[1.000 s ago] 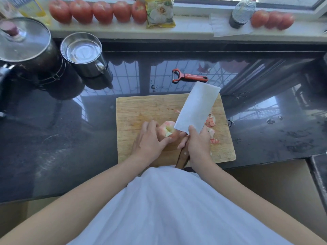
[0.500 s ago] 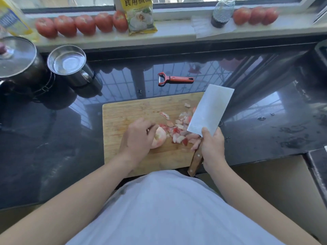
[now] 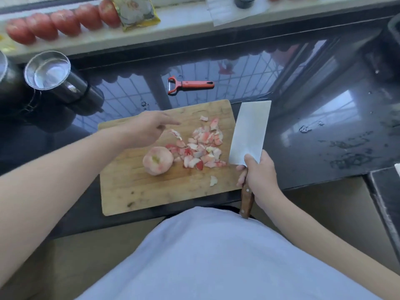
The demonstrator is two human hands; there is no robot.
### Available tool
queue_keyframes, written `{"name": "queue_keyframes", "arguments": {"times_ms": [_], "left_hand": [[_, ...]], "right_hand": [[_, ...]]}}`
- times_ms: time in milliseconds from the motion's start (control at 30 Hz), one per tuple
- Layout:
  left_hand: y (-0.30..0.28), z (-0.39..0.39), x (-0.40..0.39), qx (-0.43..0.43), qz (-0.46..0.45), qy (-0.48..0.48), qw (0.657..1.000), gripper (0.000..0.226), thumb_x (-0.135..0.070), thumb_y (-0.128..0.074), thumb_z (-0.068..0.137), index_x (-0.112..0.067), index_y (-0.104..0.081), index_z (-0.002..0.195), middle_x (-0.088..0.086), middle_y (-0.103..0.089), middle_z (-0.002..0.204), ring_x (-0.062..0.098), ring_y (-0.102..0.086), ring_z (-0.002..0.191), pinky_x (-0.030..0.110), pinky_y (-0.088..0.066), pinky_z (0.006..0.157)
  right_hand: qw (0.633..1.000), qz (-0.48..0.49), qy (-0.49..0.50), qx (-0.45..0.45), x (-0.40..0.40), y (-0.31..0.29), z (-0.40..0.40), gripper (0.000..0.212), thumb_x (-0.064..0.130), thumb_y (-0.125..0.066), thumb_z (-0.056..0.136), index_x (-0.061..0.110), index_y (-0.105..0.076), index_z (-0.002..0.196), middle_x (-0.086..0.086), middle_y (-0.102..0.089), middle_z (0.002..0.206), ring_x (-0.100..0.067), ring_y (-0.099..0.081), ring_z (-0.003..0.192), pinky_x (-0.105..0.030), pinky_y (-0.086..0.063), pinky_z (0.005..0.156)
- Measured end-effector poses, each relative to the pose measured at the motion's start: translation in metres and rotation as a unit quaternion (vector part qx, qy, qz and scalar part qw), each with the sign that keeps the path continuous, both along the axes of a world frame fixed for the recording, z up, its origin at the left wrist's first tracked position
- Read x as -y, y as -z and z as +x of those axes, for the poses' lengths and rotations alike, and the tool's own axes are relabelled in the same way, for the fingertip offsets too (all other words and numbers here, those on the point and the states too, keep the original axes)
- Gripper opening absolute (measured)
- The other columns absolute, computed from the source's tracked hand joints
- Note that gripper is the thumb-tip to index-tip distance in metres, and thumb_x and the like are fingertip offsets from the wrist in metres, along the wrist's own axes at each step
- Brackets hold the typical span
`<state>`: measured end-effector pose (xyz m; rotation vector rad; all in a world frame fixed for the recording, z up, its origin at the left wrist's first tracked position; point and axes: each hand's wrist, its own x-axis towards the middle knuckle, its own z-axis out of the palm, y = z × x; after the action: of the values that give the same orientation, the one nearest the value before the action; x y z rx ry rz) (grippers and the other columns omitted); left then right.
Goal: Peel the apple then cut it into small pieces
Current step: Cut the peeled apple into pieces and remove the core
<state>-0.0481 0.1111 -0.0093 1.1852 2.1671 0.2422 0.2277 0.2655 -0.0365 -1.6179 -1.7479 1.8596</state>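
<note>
A peeled, pinkish piece of apple (image 3: 158, 160) lies on the wooden cutting board (image 3: 138, 191). To its right is a heap of several small cut pieces (image 3: 202, 146); one piece (image 3: 213, 181) lies apart near the board's front. My left hand (image 3: 149, 127) hovers over the board's back, fingers straight, holding nothing, apart from the apple. My right hand (image 3: 258, 177) grips the wooden handle of a cleaver (image 3: 250, 132), whose broad blade points away, just past the board's right edge.
A red peeler (image 3: 190, 85) lies on the black glossy counter (image 3: 324, 137) behind the board. A steel cup (image 3: 48, 70) stands at the back left. Tomatoes (image 3: 65, 21) and a yellow packet (image 3: 138, 13) line the window sill. The counter's front edge runs under the board.
My left hand has let go of the apple and lifted toward the back of the board. The cleaver has moved right, off the pieces. The camera tilted.
</note>
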Motion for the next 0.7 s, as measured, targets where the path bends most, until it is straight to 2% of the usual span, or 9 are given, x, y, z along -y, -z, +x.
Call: {"name": "queue_keyframes", "arguments": {"times_ms": [100, 167, 200, 267, 333, 400, 433, 567, 700], "left_hand": [[-0.008, 0.008, 0.037, 0.032, -0.113, 0.157, 0.981, 0.066, -0.023, -0.054, 0.099, -0.062, -0.035, 0.149, -0.025, -0.026, 0.164, 0.007, -0.034, 0.144, 0.031, -0.032, 0.115], [-0.003, 0.02, 0.053, 0.021, -0.159, 0.218, 0.963, 0.07, -0.028, -0.053, 0.098, -0.063, -0.024, 0.151, -0.022, -0.013, 0.168, 0.01, -0.025, 0.149, 0.03, -0.029, 0.116], [0.003, 0.024, 0.059, 0.003, -0.152, 0.211, 0.966, 0.072, -0.027, -0.055, 0.097, -0.06, -0.023, 0.152, -0.017, -0.014, 0.167, 0.014, -0.025, 0.149, 0.031, -0.031, 0.115], [0.016, 0.032, 0.068, -0.03, -0.107, 0.12, 0.986, 0.075, -0.04, -0.068, 0.09, -0.052, -0.028, 0.153, -0.007, -0.027, 0.159, 0.021, -0.038, 0.14, 0.037, -0.041, 0.111], [0.028, 0.048, 0.075, -0.047, -0.089, -0.058, 0.993, 0.086, -0.061, -0.074, 0.082, -0.042, -0.031, 0.153, -0.001, -0.035, 0.147, 0.026, -0.052, 0.126, 0.043, -0.05, 0.102], [0.04, 0.073, 0.085, 0.002, -0.076, -0.238, 0.968, 0.095, -0.064, -0.076, 0.079, -0.037, -0.027, 0.155, 0.003, -0.029, 0.147, 0.029, -0.053, 0.124, 0.046, -0.048, 0.104], [0.045, 0.084, 0.09, 0.041, -0.059, -0.292, 0.954, 0.097, -0.061, -0.079, 0.079, -0.036, -0.024, 0.156, 0.004, -0.025, 0.148, 0.029, -0.051, 0.127, 0.045, -0.045, 0.107], [0.061, 0.095, 0.106, 0.092, 0.021, -0.334, 0.938, 0.097, -0.041, -0.086, 0.079, -0.039, -0.028, 0.157, -0.001, -0.027, 0.128, 0.025, -0.051, 0.122, 0.037, -0.041, 0.109], [0.069, 0.094, 0.115, 0.051, 0.043, -0.31, 0.948, 0.08, -0.057, -0.084, 0.073, -0.043, -0.039, 0.137, -0.006, -0.032, 0.118, 0.022, -0.055, 0.105, 0.042, -0.051, 0.091]], "right_hand": [[1.0, -0.007, -0.006, 0.005, 0.005, 0.0, 0.003, 0.02, 0.018, -0.04, 0.099, 0.027, -0.056, 0.106, -0.01, -0.066, 0.078, -0.021, -0.053, 0.043, -0.04, -0.044, 0.054], [1.0, -0.006, -0.016, 0.003, 0.009, -0.002, 0.0, 0.02, 0.017, -0.04, 0.098, 0.025, -0.056, 0.108, -0.012, -0.066, 0.079, -0.021, -0.052, 0.042, -0.04, -0.043, 0.052], [1.0, -0.002, -0.022, 0.003, 0.012, -0.003, -0.002, 0.02, 0.017, -0.04, 0.098, 0.024, -0.056, 0.108, -0.013, -0.066, 0.08, -0.021, -0.052, 0.042, -0.039, -0.042, 0.051], [0.999, 0.007, -0.032, 0.002, 0.019, -0.005, -0.009, 0.02, 0.017, -0.04, 0.098, 0.024, -0.056, 0.109, -0.015, -0.066, 0.081, -0.022, -0.052, 0.042, -0.038, -0.042, 0.049], [0.999, 0.013, -0.042, -0.004, 0.028, -0.008, -0.018, 0.021, 0.016, -0.04, 0.099, 0.024, -0.056, 0.11, -0.016, -0.066, 0.081, -0.024, -0.052, 0.043, -0.034, -0.044, 0.047], [0.998, 0.022, -0.062, -0.007, 0.039, -0.012, -0.029, 0.022, 0.015, -0.04, 0.098, 0.024, -0.055, 0.11, -0.017, -0.067, 0.082, -0.025, -0.052, 0.043, -0.032, -0.045, 0.044], [0.997, 0.026, -0.076, -0.007, 0.045, -0.014, -0.035, 0.02, 0.015, -0.04, 0.098, 0.023, -0.055, 0.109, -0.016, -0.067, 0.081, -0.024, -0.053, 0.042, -0.031, -0.045, 0.043], [0.991, 0.029, -0.126, -0.016, 0.073, -0.018, -0.058, 0.018, 0.015, -0.04, 0.101, 0.02, -0.054, 0.111, -0.012, -0.066, 0.077, -0.023, -0.051, 0.04, -0.024, -0.041, 0.038], [0.989, 0.026, -0.141, -0.034, 0.1, -0.018, -0.075, 0.017, 0.015, -0.041, 0.101, 0.016, -0.054, 0.111, -0.016, -0.066, 0.078, -0.026, -0.052, 0.042, -0.031, -0.045, 0.041]]}}
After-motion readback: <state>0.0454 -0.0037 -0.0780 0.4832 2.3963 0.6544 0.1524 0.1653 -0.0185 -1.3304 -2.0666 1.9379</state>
